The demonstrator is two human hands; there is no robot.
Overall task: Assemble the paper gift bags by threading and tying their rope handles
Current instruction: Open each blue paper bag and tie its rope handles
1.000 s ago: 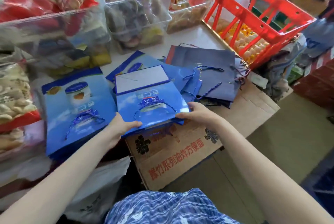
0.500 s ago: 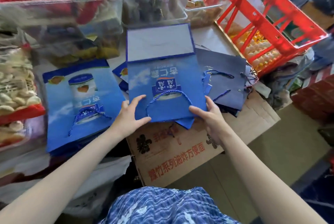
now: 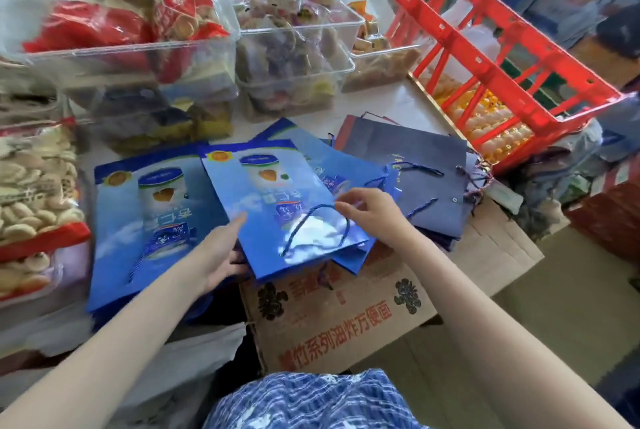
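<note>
A flat blue gift bag (image 3: 273,196) printed with a cup lies tilted over the pile in front of me, its dark blue rope handle (image 3: 313,220) looped across its lower half. My left hand (image 3: 221,250) grips the bag's lower left edge, thumb on top. My right hand (image 3: 375,215) holds its right side with curled fingers, just beside the top of the rope loop. A stack of the same blue bags (image 3: 145,220) lies to the left. Dark navy bags (image 3: 415,165) with loose rope ends lie to the right.
The bags rest on a cardboard box (image 3: 339,321) with red print. Clear bins of packed snacks (image 3: 291,57) stand behind, snack packs (image 3: 31,193) at the left, and a red plastic crate (image 3: 502,61) at the right. Floor lies lower right.
The bag was lifted from the pile, held up showing its white bottom flap, and is now turned over and lowered, cup print facing up. Both hands shifted along its edges.
</note>
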